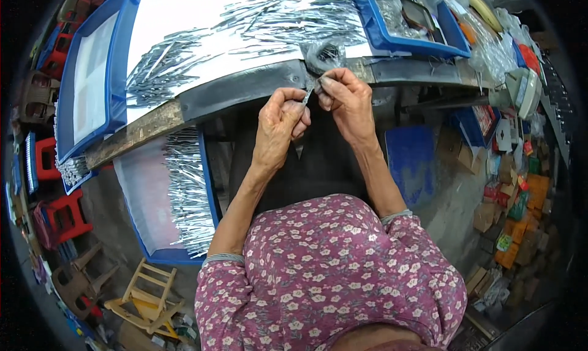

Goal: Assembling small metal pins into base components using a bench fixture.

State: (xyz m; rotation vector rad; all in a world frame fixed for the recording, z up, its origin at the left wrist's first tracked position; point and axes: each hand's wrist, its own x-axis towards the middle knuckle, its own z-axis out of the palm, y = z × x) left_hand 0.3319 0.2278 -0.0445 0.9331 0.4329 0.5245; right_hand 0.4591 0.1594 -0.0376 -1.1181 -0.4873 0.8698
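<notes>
A thin metal strip [306, 96], held just below the table edge [245, 88]. The left hand [278, 121] and right hand [346, 100] pinch it from either side with closed fingertips. Behind lie heaped metal strips [269, 20] on a white sheet [177, 5]; a blue tray [205, 179] of more strips sits lower left.

Both hands meet just below table [245, 88] edge: left hand [278, 121] & right hand [346, 100] pinch one thin metal strip [306, 96] betw. fingertips. More strips heaped on table [184, 57] and in blue tray [208, 186] at person's left.
</notes>
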